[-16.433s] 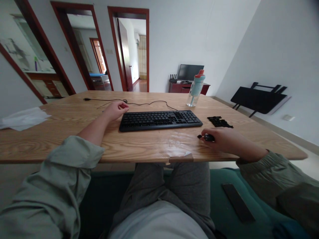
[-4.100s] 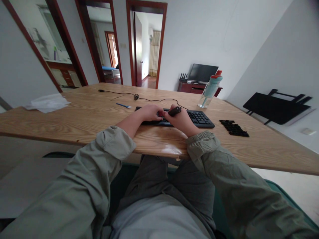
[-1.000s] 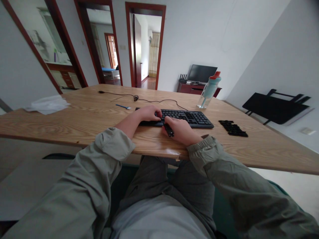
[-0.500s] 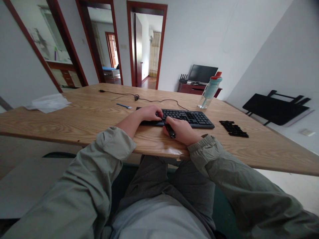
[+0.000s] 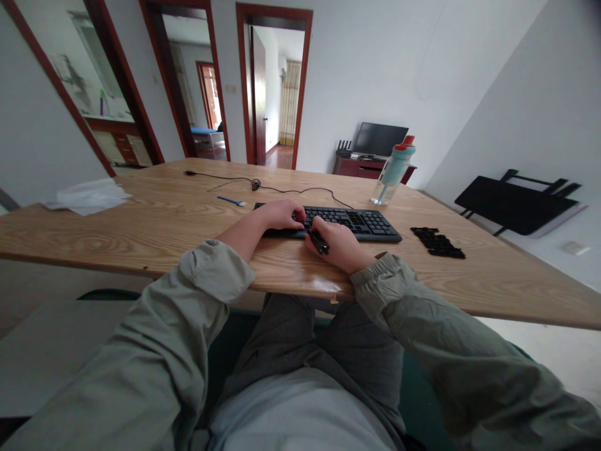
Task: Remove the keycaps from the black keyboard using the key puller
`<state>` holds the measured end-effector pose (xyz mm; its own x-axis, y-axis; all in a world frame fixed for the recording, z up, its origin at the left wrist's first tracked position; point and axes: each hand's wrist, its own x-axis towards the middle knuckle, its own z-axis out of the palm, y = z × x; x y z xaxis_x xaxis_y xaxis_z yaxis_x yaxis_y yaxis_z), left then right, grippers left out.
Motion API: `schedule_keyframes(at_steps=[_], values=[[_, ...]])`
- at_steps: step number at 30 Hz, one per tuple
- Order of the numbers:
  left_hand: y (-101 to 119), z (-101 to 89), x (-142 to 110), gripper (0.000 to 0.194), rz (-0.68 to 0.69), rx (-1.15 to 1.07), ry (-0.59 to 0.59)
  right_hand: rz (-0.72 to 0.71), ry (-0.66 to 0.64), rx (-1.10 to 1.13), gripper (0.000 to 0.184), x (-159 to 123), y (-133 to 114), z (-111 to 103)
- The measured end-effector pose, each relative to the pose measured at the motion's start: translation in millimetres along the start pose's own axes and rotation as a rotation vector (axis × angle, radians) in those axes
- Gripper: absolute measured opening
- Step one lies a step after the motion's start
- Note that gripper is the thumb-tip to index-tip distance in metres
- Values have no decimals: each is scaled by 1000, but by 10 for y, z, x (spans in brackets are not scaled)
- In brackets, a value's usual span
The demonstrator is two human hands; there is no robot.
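Observation:
A black keyboard (image 5: pixel 375 224) lies on the wooden table in front of me, with dark gaps among its keys. My left hand (image 5: pixel 282 215) rests over its left half, fingers curled and thumb low near the front edge, gripping it. In my closed right hand (image 5: pixel 340 243) is a slim black-handled tool (image 5: pixel 320 243). Its handle end points toward me, and its far end is at the keyboard's front edge near my left thumb, too small to make out. To the right, several loose black keycaps (image 5: pixel 437 243) lie in a dark cluster.
A blue brush (image 5: pixel 231 201) lies behind my left hand. The keyboard's cable (image 5: pixel 295 191) runs across the back of the wooden table (image 5: pixel 188 232). A water bottle (image 5: pixel 392 175) stands beyond the keyboard's right end. Crumpled white paper or cloth (image 5: pixel 89 195) sits at far left.
The whole view has shifted slightly. Both hands stay at the keyboard, and the right hand's tool has moved only a little.

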<state>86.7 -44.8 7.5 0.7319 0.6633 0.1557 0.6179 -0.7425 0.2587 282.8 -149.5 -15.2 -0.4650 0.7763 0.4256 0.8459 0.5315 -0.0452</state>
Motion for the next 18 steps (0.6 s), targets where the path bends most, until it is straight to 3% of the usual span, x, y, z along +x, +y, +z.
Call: schedule_keyframes(at_steps=[10, 18], values=[[-24, 2, 1, 23, 13, -33, -20, 9, 7, -17, 24, 28, -26, 41], [81, -46, -58, 26, 34, -13, 23, 26, 29, 62, 21, 48, -17, 7]])
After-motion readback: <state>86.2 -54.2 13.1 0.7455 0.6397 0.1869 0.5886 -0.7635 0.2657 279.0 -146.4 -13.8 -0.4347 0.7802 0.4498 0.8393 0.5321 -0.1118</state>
